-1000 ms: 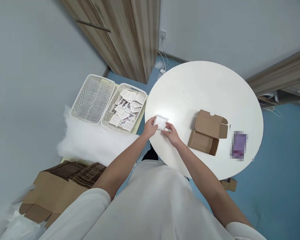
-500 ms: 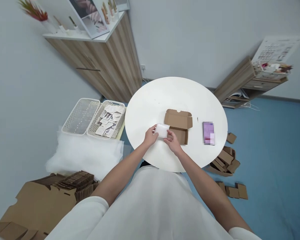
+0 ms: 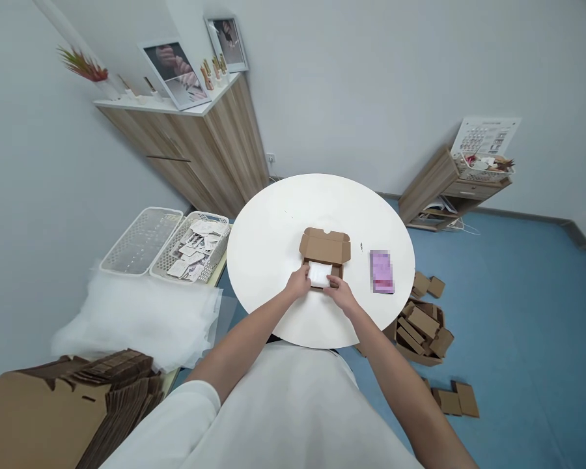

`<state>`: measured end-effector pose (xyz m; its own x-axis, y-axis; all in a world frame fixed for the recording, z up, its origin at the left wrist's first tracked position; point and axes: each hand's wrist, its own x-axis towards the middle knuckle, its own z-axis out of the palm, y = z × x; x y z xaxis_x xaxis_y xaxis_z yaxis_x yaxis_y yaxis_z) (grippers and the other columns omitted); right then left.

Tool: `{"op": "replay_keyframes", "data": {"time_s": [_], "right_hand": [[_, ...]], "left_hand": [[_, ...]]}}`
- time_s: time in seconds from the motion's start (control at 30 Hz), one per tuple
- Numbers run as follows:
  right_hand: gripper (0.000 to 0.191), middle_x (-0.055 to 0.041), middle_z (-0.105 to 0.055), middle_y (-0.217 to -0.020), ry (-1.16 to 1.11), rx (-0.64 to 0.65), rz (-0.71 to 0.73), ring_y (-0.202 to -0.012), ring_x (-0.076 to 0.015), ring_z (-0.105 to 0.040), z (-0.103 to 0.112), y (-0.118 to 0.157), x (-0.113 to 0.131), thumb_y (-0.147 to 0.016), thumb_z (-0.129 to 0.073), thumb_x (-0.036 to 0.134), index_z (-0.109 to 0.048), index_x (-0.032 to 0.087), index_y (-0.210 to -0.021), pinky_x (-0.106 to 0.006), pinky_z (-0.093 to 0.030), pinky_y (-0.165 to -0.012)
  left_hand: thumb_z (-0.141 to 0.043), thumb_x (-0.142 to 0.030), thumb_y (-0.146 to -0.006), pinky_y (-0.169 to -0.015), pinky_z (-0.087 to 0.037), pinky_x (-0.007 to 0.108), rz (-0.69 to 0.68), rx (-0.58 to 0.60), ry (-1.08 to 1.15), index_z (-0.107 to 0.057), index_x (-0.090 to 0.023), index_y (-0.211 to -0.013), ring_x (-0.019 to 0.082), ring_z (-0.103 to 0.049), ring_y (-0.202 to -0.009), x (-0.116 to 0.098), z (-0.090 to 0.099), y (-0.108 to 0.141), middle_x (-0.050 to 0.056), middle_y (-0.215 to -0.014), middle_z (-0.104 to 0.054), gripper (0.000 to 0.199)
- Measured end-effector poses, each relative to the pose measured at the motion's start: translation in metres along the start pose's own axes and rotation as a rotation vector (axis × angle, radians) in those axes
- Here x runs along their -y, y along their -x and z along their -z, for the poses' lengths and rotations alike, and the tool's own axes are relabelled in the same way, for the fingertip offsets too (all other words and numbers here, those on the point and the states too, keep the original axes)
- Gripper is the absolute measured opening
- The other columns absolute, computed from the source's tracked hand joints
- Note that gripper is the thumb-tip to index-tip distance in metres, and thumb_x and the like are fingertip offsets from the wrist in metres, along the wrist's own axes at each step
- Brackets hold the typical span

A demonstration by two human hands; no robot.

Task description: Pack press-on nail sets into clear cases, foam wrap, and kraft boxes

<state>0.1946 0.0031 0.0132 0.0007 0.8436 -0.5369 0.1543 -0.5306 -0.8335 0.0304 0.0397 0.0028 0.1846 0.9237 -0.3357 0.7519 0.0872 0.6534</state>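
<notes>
A small white foam-wrapped packet (image 3: 319,275) lies at the mouth of a brown cardboard box (image 3: 325,248), whose lid stands open toward the far side. My left hand (image 3: 299,282) is closed on the packet's left end, at the box's left wall. On the right, my right hand (image 3: 340,292) grips the packet's other end with thumb and fingers. Both hands hide parts of the box's near corners. Whether the packet touches the box floor I cannot tell.
The round white table (image 3: 264,241) also carries a purple pack (image 3: 381,271). To the left are white baskets (image 3: 190,247), white foam sheets (image 3: 137,319) and stacked flat cardboard (image 3: 43,417). Small brown boxes (image 3: 422,322) lie on the blue floor at right.
Both hands have brought the white packet from the table, left of the box, over into the box's open tray. The camera view has shifted too.
</notes>
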Motion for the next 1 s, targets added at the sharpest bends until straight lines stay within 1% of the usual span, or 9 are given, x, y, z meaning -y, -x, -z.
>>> {"op": "replay_keyframes", "data": {"time_s": [0.1, 0.17, 0.3, 0.4, 0.5, 0.63, 0.7, 0.8, 1.0], "right_hand": [[0.058, -0.007, -0.063, -0.094, 0.053, 0.029, -0.03, -0.083, -0.0172, -0.058, -0.003, -0.001, -0.002, -0.064, -0.063, 0.024, -0.048, 0.017, -0.119, -0.028, -0.046, -0.069], [0.057, -0.0067, -0.062, -0.092, 0.098, 0.027, -0.019, -0.084, -0.0177, -0.058, -0.008, -0.002, -0.004, -0.064, -0.063, 0.024, -0.048, 0.015, -0.118, -0.028, -0.046, -0.07], [0.047, -0.0084, -0.052, -0.116, 0.203, -0.032, 0.09, -0.091, -0.0179, -0.055, -0.013, -0.002, -0.011, -0.063, -0.061, 0.026, -0.054, 0.017, -0.109, -0.029, -0.046, -0.075], [0.044, -0.0091, -0.046, -0.122, 0.295, -0.152, 0.181, -0.096, -0.0199, -0.054, -0.008, 0.0, -0.019, -0.065, -0.059, 0.028, -0.054, 0.019, -0.107, -0.032, -0.043, -0.084], [0.053, -0.0107, -0.044, -0.125, 0.295, -0.238, 0.129, -0.105, -0.0237, -0.05, 0.002, 0.006, -0.026, -0.065, -0.058, 0.032, -0.048, 0.019, -0.116, -0.034, -0.042, -0.086], [0.058, -0.0077, -0.051, -0.122, 0.125, -0.047, 0.032, -0.097, -0.0203, -0.056, 0.008, 0.015, -0.028, -0.068, -0.055, 0.032, -0.039, 0.022, -0.123, -0.031, -0.046, -0.076], [0.052, -0.0054, -0.056, -0.116, 0.089, 0.008, 0.057, -0.093, -0.0186, -0.058, 0.007, 0.019, -0.029, -0.068, -0.055, 0.03, -0.043, 0.023, -0.118, -0.03, -0.045, -0.077], [0.05, -0.0045, -0.059, -0.111, 0.097, 0.012, 0.097, -0.094, -0.0186, -0.058, 0.006, 0.026, -0.034, -0.067, -0.057, 0.029, -0.046, 0.023, -0.116, -0.031, -0.044, -0.081], [0.068, -0.0056, -0.046, -0.13, 0.077, -0.005, 0.06, -0.11, -0.0227, -0.049, 0.014, 0.036, -0.05, -0.065, -0.062, 0.035, -0.038, 0.025, -0.127, -0.034, -0.041, -0.088]], "left_hand": [[-0.045, -0.012, -0.074, -0.077, -0.041, 0.034, -0.005, 0.053, -0.162, -0.051, -0.022, -0.104, 0.023, -0.054, -0.094, 0.0, -0.001, 0.002, 0.006, -0.096, -0.062, 0.032], [-0.048, -0.011, -0.071, -0.082, -0.038, 0.039, -0.004, 0.045, -0.19, -0.054, -0.022, -0.098, 0.028, -0.048, -0.102, -0.001, -0.001, 0.005, 0.008, -0.103, -0.059, 0.029], [-0.049, -0.015, -0.072, -0.09, -0.031, 0.045, -0.025, -0.017, -0.257, -0.052, -0.024, -0.107, 0.031, -0.034, -0.116, 0.004, 0.001, 0.012, 0.009, -0.13, -0.039, 0.036], [-0.045, -0.019, -0.076, -0.091, -0.031, 0.044, 0.018, -0.074, -0.231, -0.043, -0.022, -0.121, 0.031, -0.031, -0.12, 0.017, 0.006, 0.015, 0.011, -0.135, -0.031, 0.045], [-0.044, -0.02, -0.077, -0.093, -0.032, 0.038, 0.003, -0.028, -0.058, -0.036, -0.019, -0.128, 0.027, -0.037, -0.118, 0.032, 0.012, 0.016, 0.012, -0.131, -0.038, 0.052], [-0.046, -0.021, -0.076, -0.09, -0.037, 0.032, -0.041, 0.02, 0.139, -0.035, -0.021, -0.13, 0.023, -0.049, -0.109, 0.039, 0.013, 0.021, 0.008, -0.12, -0.054, 0.055], [-0.048, -0.022, -0.075, -0.086, -0.04, 0.032, -0.039, 0.022, 0.16, -0.04, -0.022, -0.127, 0.022, -0.054, -0.103, 0.038, 0.012, 0.026, 0.006, -0.113, -0.059, 0.053], [-0.048, -0.023, -0.075, -0.081, -0.043, 0.03, -0.042, 0.033, 0.141, -0.048, -0.024, -0.121, 0.021, -0.059, -0.094, 0.038, 0.01, 0.038, 0.004, -0.104, -0.063, 0.046], [-0.05, -0.03, -0.076, -0.078, -0.045, 0.028, -0.029, -0.008, 0.178, -0.051, -0.02, -0.115, 0.019, -0.06, -0.09, 0.049, 0.006, 0.055, 0.006, -0.101, -0.063, 0.04]]}}
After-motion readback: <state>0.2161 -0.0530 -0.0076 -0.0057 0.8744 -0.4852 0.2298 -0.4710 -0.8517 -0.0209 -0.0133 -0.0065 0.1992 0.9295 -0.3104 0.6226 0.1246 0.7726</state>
